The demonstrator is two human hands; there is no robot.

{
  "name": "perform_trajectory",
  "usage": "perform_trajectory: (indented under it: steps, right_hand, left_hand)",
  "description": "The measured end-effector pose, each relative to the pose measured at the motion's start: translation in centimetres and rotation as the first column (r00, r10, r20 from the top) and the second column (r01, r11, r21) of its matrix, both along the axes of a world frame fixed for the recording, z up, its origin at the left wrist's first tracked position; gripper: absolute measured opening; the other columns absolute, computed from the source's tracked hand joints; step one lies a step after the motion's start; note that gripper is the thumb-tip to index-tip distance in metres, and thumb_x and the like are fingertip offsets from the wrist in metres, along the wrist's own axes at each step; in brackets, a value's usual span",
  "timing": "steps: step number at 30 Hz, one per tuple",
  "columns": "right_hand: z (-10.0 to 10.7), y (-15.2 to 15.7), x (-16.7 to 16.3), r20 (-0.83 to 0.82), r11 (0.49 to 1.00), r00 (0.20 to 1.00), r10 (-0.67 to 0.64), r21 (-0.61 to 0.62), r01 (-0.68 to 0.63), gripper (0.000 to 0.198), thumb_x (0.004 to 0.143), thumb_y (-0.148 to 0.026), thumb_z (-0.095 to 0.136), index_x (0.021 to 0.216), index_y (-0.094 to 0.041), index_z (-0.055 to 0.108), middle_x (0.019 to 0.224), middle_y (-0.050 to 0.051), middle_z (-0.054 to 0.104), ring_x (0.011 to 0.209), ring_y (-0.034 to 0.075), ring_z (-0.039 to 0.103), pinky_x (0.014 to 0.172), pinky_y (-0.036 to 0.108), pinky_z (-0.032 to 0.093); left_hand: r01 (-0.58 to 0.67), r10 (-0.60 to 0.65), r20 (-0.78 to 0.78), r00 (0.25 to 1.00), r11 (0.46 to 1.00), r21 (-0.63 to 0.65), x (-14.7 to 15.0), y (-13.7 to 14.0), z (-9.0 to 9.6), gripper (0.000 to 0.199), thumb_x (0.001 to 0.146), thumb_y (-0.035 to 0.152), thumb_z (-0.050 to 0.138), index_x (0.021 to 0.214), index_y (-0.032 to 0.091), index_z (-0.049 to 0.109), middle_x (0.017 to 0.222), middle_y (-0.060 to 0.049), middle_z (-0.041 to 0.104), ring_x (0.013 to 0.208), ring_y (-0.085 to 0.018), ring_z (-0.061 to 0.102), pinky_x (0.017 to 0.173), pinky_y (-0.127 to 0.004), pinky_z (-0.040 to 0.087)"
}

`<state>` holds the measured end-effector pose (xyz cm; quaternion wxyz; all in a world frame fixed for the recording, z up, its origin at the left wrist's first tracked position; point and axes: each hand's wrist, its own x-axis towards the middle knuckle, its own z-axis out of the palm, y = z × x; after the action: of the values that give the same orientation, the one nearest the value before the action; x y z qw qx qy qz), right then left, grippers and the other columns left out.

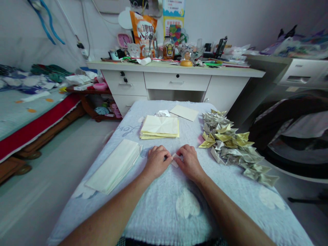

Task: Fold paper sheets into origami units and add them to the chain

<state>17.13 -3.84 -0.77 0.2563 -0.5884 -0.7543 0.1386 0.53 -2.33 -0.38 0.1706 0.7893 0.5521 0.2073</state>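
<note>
Between my two hands, at the middle of the cloth-covered table (159, 205), is a small piece of folded white paper (174, 162). My left hand (159, 159) pinches its left side with thumb and finger. From the right, my right hand (188, 160) grips the same paper, its fingers curled over and hiding part of it. Just beyond my hands lies a stack of creased yellowish paper sheets (160, 125). To the left rests a pile of long folded white paper strips (114, 165). Many folded paper pieces (230, 145), silver-grey and gold, are heaped on the right.
A loose pale card (184, 112) and a crumpled white scrap (163, 113) lie at the table's far end. Behind stands a cluttered white desk (176, 80). A bed (33, 106) is at the left, a front-loading washing machine (302, 75) at the right.
</note>
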Motion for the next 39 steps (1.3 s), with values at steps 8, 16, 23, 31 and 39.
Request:
perform_trajectory:
  steps: [8,16,23,31,39]
  right_hand:
    - [0.18,0.19,-0.25,0.074,1.0,0.997,-0.005,-0.025,0.007,0.009,0.086,-0.027,0.059,0.084,-0.019,0.063,0.096,0.006,0.056,0.092,0.021,0.046,0.08,0.032,0.034]
    - [-0.11,0.19,-0.42,0.106,0.993,0.988,-0.113,-0.003,0.114,0.016,0.081,-0.027,0.063,0.095,-0.019,0.06,0.098,0.008,0.057,0.093,0.024,0.046,0.083,0.035,0.034]
    - [-0.03,0.11,-0.39,0.116,0.995,0.989,-0.095,-0.009,0.097,0.016,0.082,-0.028,0.062,0.096,-0.02,0.06,0.101,0.008,0.056,0.096,0.025,0.046,0.084,0.035,0.034]
    - [-0.05,0.05,-0.26,0.096,0.998,0.994,-0.061,-0.006,0.061,0.016,0.082,-0.031,0.063,0.094,-0.021,0.063,0.1,0.008,0.056,0.095,0.024,0.046,0.083,0.035,0.034]
    - [0.21,-0.03,0.04,0.068,1.0,0.998,0.009,-0.015,-0.008,0.011,0.086,-0.029,0.059,0.083,-0.02,0.064,0.096,0.006,0.057,0.092,0.022,0.045,0.08,0.033,0.033]
  left_hand:
    - [-0.031,0.032,-0.034,0.999,0.999,0.033,0.25,0.03,-0.3,0.014,0.081,0.031,0.06,0.071,0.023,0.064,0.088,-0.001,0.062,0.093,-0.021,0.052,0.08,-0.034,0.033]
    - [-0.098,0.1,-0.049,0.994,0.994,0.053,0.29,-0.16,-0.46,0.013,0.077,0.035,0.066,0.085,0.025,0.064,0.095,-0.002,0.06,0.097,-0.024,0.049,0.082,-0.035,0.034]
    - [-0.052,0.052,-0.015,0.999,0.999,-0.003,0.1,0.08,-0.42,0.013,0.074,0.035,0.069,0.084,0.027,0.065,0.098,-0.001,0.06,0.1,-0.023,0.049,0.086,-0.036,0.033]
    - [-0.04,0.041,0.051,0.998,0.999,-0.033,0.1,0.1,-0.07,0.007,0.074,0.028,0.068,0.08,0.026,0.065,0.094,0.0,0.063,0.099,-0.022,0.052,0.088,-0.037,0.033]
    - [0.032,-0.023,0.195,0.981,0.998,-0.045,0.19,0.12,0.02,0.002,0.078,0.021,0.06,0.079,0.023,0.061,0.083,0.002,0.066,0.088,-0.018,0.057,0.088,-0.035,0.036]
